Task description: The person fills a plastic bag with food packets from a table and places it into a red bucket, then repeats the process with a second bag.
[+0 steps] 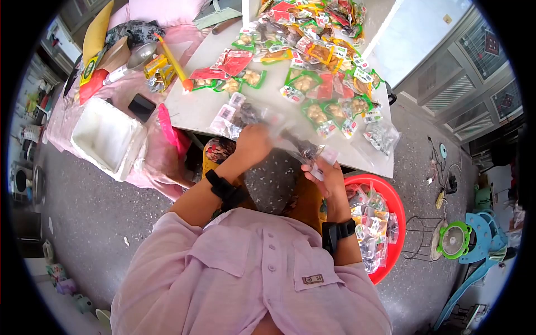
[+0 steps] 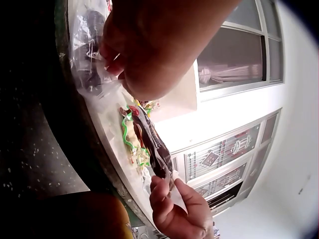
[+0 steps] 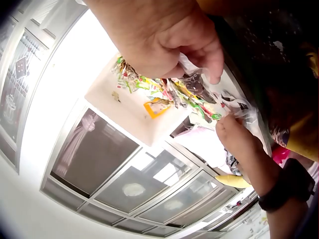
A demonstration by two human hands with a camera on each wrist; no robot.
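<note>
Close to the table's near edge, my right hand pinches one end of a clear packet with dark contents. It stretches out toward my left hand in the head view. My left hand is curled at the edge, its fingers pinching clear plastic. Beside those fingers lies another clear packet with dark contents, seen in the left wrist view. In the right wrist view, the thumb and fingers of my right hand grip the packet's plastic end.
Many colourful snack packets are spread over the white table, heaped at the back. A red basin full of packets stands on the floor at the right. At left are a white foam box and a phone on pink cloth.
</note>
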